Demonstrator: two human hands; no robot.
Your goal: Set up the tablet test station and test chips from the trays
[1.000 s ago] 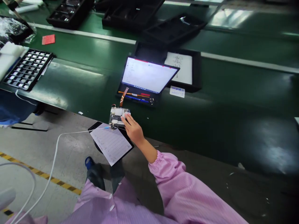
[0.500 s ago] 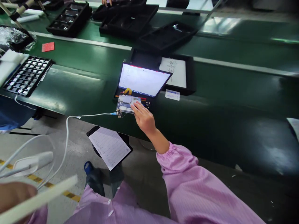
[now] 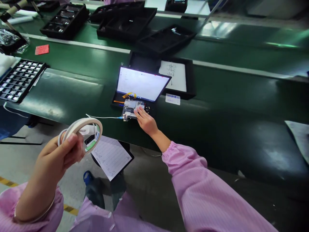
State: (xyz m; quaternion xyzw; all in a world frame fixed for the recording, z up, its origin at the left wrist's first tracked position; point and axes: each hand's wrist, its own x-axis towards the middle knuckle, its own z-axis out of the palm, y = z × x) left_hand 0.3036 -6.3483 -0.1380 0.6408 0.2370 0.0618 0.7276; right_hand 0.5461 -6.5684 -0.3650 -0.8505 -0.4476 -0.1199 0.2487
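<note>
My left hand (image 3: 64,149) is closed around a roll of pale tape (image 3: 84,127) and a white charger with its cable, raised in front of the bench edge. My right hand (image 3: 146,120) grips the right side of a circuit board (image 3: 130,104), fingertips on its top face; the underside of the grip is hidden. A white cable (image 3: 106,117) with a blue plug runs into a small connector board at the board's front left corner. Behind it, a lit display panel (image 3: 142,83) leans upright, with an orange ribbon cable (image 3: 129,95) between the two.
A black tray (image 3: 190,79) with a handwritten sheet lies behind the display, a small label (image 3: 173,99) before it. To the left are a compartment tray (image 3: 20,79) and a red card (image 3: 42,49). A clipboard (image 3: 112,158) sits below the bench edge. More black trays stand farther back.
My left hand has come up from the lower left corner with the tape roll, now plainly seen. The circuit board under my right hand has shifted slightly right relative to the display.
</note>
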